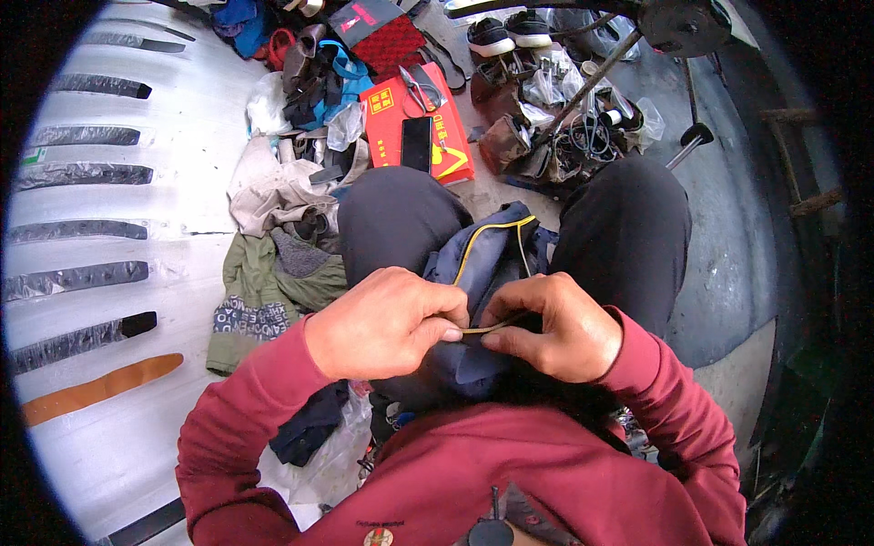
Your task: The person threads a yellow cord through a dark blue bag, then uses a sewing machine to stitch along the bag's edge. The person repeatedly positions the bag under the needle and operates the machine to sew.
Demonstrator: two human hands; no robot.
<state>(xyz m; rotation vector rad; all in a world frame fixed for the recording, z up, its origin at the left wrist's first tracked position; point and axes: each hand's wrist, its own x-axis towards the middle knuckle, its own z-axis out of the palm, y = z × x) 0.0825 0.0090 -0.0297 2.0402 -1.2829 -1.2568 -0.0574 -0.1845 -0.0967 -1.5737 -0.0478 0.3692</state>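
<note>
A navy garment or bag (478, 255) with a yellow zipper or trim lies in my lap between my knees. My left hand (391, 323) pinches a pale yellow strip (477, 331) along its edge, thumb and fingers pressed together. My right hand (546, 323) grips the same strip just to the right, its fingers curled over it. The short stretch of strip between the two hands is visible; the cloth under them is partly hidden.
Piled clothes (259, 273) lie at left beside a pale surface with several dark strips (82, 268). A red box (387, 118) holding a phone (417, 144) and scissors (419, 89) sits ahead. Cluttered bags (523, 114), shoes (492, 38) and machine parts (674, 27) are front right.
</note>
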